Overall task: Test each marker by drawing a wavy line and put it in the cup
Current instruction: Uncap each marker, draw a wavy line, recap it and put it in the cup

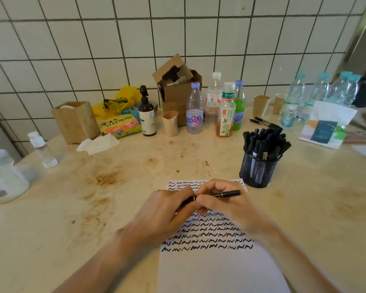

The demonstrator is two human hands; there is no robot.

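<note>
Black marker (218, 195) held flat, gripped at both ends: left hand (167, 210) curled round one end, right hand (224, 201) curled round the other, fingers touching in the middle. Right under the grip, a white sheet of paper (216, 267) full of black wavy lines (207, 235). Just past the right hand and a bit to its right, a black mesh cup (258, 170) stuffed with more black markers (266, 140). Far beyond the grip, by the tiled wall (135, 39), bottles (194, 108) and a cardboard box (178, 89).
</note>
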